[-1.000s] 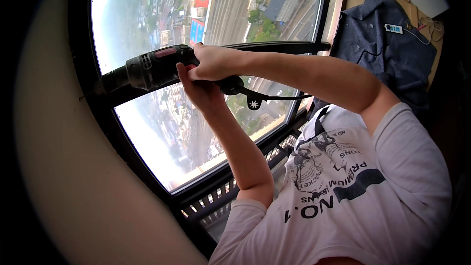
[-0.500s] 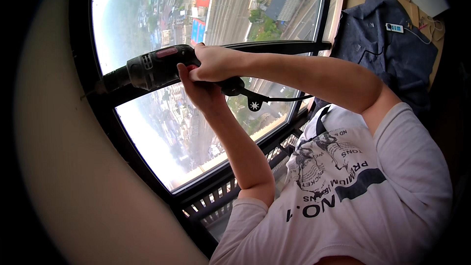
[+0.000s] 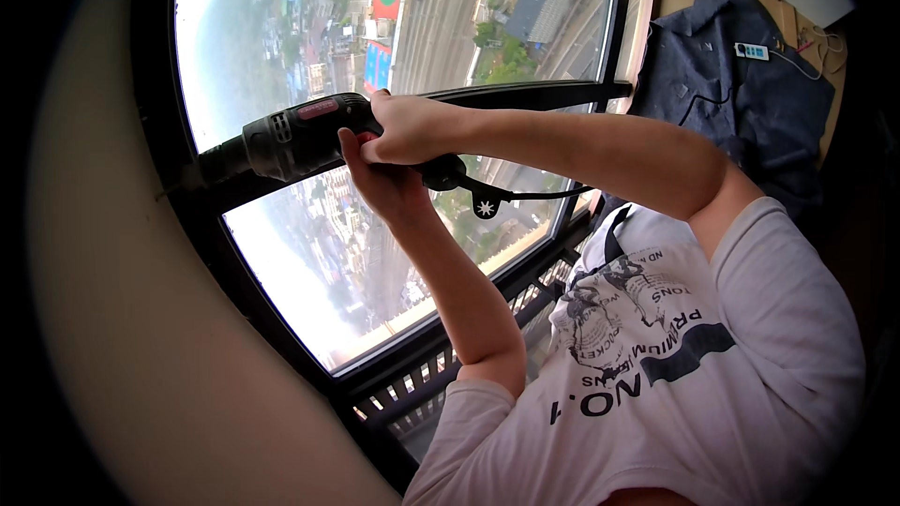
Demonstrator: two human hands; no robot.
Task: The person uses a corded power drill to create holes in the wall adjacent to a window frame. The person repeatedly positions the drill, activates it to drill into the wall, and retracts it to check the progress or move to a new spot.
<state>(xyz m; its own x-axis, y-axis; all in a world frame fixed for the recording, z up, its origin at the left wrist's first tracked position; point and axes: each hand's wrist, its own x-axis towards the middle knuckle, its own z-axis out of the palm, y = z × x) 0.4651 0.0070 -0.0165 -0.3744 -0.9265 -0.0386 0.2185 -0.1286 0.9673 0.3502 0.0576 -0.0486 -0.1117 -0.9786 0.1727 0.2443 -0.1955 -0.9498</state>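
Observation:
A black power drill [image 3: 298,137] with a red label points left, its tip against the dark window frame [image 3: 184,189]. My right hand [image 3: 411,126] wraps over the top rear of the drill's body. Under the drill, my left hand [image 3: 377,180] grips the handle from below, its fingers curled up against the body. A black cord [image 3: 534,194] trails right from the handle, and a small star-shaped chuck key [image 3: 485,209] hangs on it. Both forearms reach from my white printed T-shirt [image 3: 656,356] at the lower right.
The large window pane [image 3: 309,262] looks down on a city far below. A dark crossbar [image 3: 534,92] spans the window behind my right arm. A black grille [image 3: 403,398] runs under the sill. A cream wall [image 3: 112,337] lies at left; a dark blue garment [image 3: 750,103] hangs at upper right.

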